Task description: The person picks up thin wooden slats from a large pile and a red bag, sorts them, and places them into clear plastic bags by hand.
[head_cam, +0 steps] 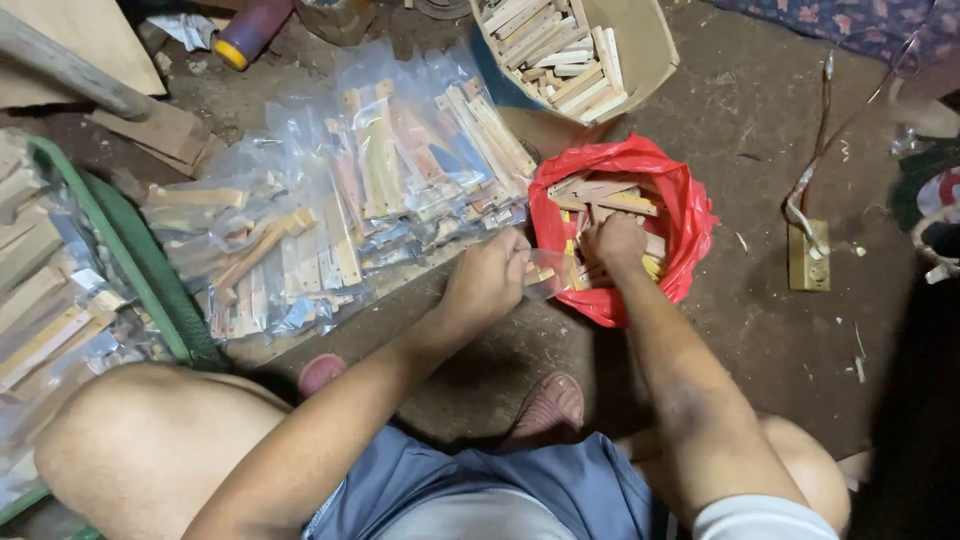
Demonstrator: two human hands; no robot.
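Observation:
A red plastic bag (690,210) sits open on the dirt floor, filled with small wooden sticks (605,195). My right hand (617,240) reaches down into it, fingers closed among the sticks. My left hand (490,275) hovers at the bag's left edge, gripping a small clear plastic packet (540,280) with a few sticks in it. Just left lies a heap of clear packets (350,200) filled with wooden pieces.
A cardboard box (640,45) of pale wooden sticks stands behind the red bag. A green-rimmed tray (110,250) with more packets is at the left. A power socket block (808,255) with a cable lies right. My knees and sandalled feet (548,405) are below.

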